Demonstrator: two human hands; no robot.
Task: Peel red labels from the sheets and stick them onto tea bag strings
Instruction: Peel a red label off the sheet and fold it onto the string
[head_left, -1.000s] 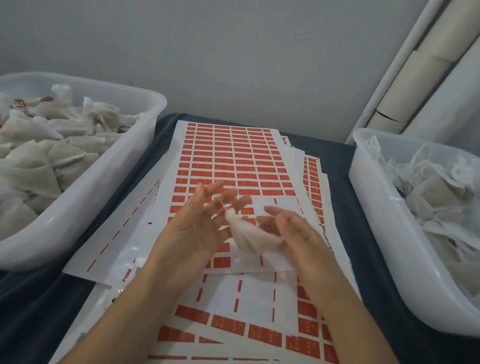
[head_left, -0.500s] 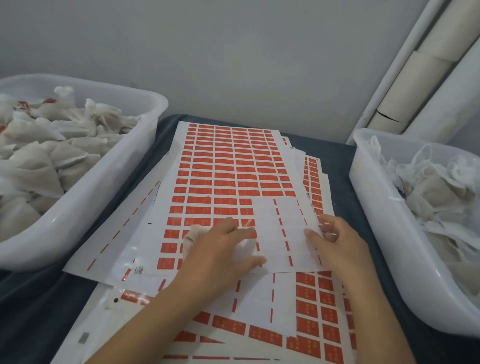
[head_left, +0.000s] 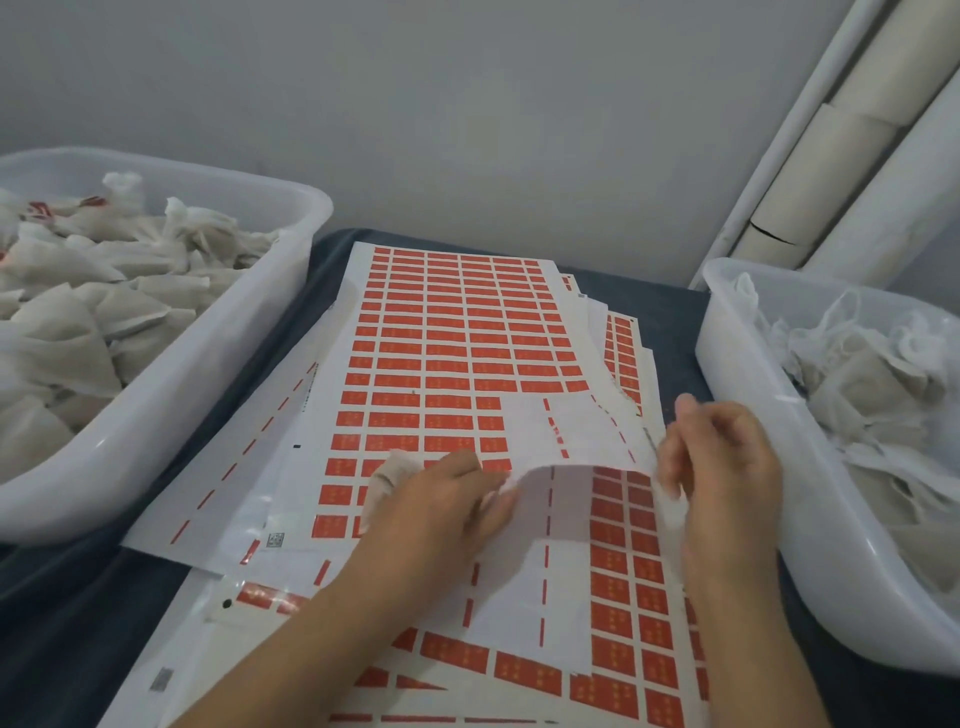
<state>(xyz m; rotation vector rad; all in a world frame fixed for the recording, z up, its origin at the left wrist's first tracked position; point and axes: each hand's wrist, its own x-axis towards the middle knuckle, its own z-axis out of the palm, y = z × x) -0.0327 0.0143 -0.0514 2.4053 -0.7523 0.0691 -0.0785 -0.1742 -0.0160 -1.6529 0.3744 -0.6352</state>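
Left hand pins a white gauze tea bag on the red-label paper sheet, fingers curled. Right hand, beside it, blurred; finger state unclear. Thin labels likely lift best by a corner.

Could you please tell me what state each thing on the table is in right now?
Top label sheet: partly peeled, near edge lifted.
Tea bag: lying on the sheet under the left hand.
Left hand: resting on the tea bag.
Right hand: blurred at the sheet's lifted edge.
Left tub: heaped with tea bags.
Right tub: holds tea bags.
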